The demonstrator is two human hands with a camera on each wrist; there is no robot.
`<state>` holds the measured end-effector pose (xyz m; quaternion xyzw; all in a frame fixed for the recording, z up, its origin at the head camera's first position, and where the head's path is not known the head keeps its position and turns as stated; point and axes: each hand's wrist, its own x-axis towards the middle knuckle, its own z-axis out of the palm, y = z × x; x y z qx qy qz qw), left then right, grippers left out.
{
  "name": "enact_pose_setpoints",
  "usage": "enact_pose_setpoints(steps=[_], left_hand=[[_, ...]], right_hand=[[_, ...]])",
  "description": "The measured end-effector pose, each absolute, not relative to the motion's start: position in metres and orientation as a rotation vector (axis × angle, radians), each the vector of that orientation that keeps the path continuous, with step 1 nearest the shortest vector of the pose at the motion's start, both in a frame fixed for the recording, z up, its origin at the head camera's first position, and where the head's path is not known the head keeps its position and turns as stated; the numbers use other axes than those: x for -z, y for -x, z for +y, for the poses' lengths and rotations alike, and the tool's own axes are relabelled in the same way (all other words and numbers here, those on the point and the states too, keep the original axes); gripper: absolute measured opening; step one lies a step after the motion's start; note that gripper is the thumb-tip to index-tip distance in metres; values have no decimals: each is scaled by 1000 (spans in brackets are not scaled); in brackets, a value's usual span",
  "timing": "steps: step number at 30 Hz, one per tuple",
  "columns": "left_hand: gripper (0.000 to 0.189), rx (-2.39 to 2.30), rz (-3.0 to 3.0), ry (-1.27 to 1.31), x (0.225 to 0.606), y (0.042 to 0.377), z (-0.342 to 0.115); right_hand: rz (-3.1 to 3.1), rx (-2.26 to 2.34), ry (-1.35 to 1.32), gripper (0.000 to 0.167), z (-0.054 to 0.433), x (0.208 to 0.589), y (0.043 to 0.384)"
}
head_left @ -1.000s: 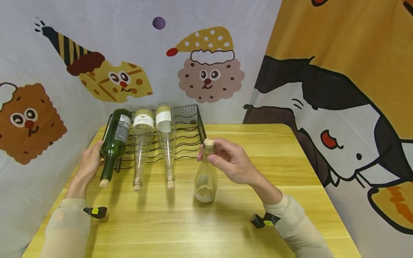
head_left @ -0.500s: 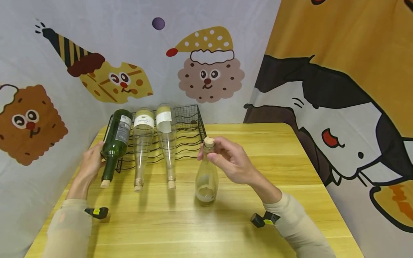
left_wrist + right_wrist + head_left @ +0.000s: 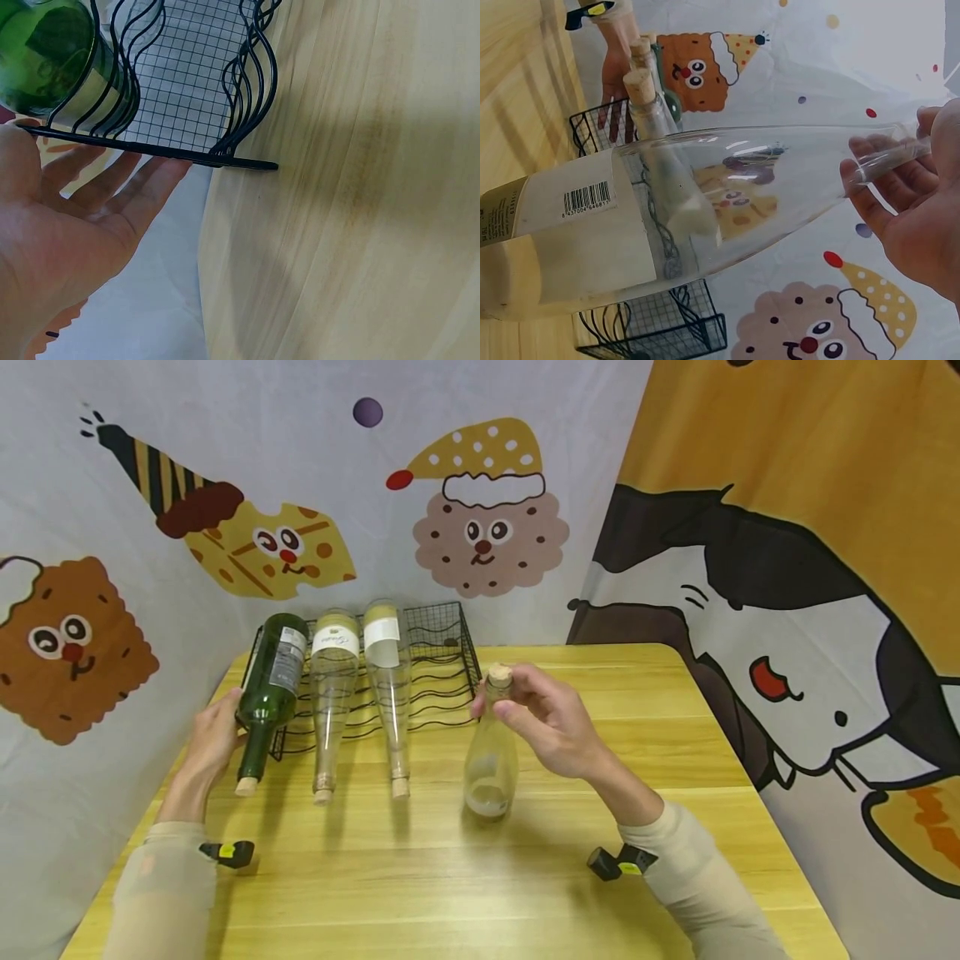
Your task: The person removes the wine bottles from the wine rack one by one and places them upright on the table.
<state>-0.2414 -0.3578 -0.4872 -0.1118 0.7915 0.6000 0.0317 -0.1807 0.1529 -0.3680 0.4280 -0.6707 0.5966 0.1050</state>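
Note:
My right hand [image 3: 555, 722] pinches the neck of a clear glass bottle [image 3: 491, 764], which stands nearly upright with a cork [image 3: 499, 674] in its mouth. In the right wrist view, its pale label [image 3: 577, 206] carries a barcode. At the left, my left hand [image 3: 82, 202] touches the side frame of a black wire bottle rack [image 3: 150, 148] with its fingers fairly straight. Lying in that rack, necks toward me, are a green bottle [image 3: 270, 685] and two clear bottles, one in the middle [image 3: 332, 685] and one to its right [image 3: 388, 685], all corked.
The rack's right part [image 3: 442, 681] shows bare wavy wires. A wooden table [image 3: 420, 893] spreads beneath everything. Behind it hangs a cloth backdrop [image 3: 300, 410] printed with cartoon figures, close to the rack's back.
My right hand and the clear bottle have shifted slightly to the right and farther from me. The left hand, the rack and its bottles look unmoved.

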Motion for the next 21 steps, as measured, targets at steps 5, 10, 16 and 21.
enact_pose_setpoints(steps=[5,10,16,21], left_hand=[[44,-1841,2448,349,488,242,-359],[48,-1821,2468,343,490,242,-359],[52,-1805,2483,321,491,241,-359],[49,-1815,2474,300,491,241,-360]], right_hand=[[-2013,-1748,-1203,23,161,365,185],[-2058,-1761,-1125,24,171,362,191],[-2064,-1704,-1047,25,185,359,201],[-2027,-1697,-979,20,198,356,214]])
